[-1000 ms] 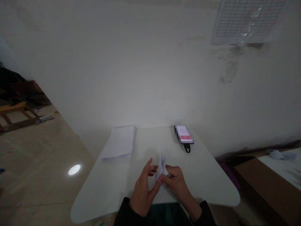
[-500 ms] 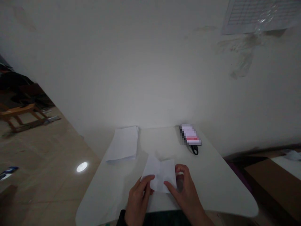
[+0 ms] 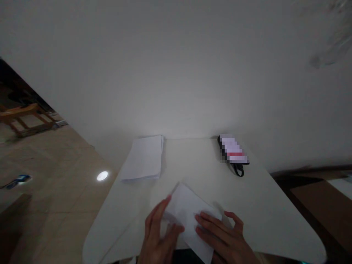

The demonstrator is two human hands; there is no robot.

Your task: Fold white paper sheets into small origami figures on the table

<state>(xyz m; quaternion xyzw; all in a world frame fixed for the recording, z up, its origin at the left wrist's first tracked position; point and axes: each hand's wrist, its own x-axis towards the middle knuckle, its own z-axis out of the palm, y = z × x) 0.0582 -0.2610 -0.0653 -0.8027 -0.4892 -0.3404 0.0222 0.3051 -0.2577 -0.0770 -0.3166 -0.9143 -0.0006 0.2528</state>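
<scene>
**Paper sheet under two hands at the near edge of a white tabletop**

The folded white sheet (image 3: 189, 209) lies slantwise beneath and between the fingers, one corner pointing away from them. The right hand (image 3: 227, 236) is open, its longer fingers laid flat across the sheet; one finger stands raised beside the sheet's right corner. The left hand (image 3: 159, 233) is curved, with fingertips at the sheet's left edge and thumb turned inward toward the paper; whether it pinches the paper cannot be told.

Toward the wearer, a corner of the sheet passes over the near edge of the table (image 3: 189, 157), a smooth, pale board with rounded near corners. Ahead of the fingertips, open tabletop runs to the wall (image 3: 176, 73), flat and matt. Table surface also extends outward from either hand.

Beyond the left fingers lies a paper stack (image 3: 143, 157), plain and rectangular, its edges slightly uneven. Beyond the right fingers lies a dark-edged phone (image 3: 233, 149) with a black looped strap (image 3: 239, 169); its screen shows coarse squares and a red band, any writing being illegible. Farther out are, leftward, a glossy tiled floor (image 3: 63, 201) and wooden stool (image 3: 24, 112); rightward, brown cardboard (image 3: 321, 205).
</scene>
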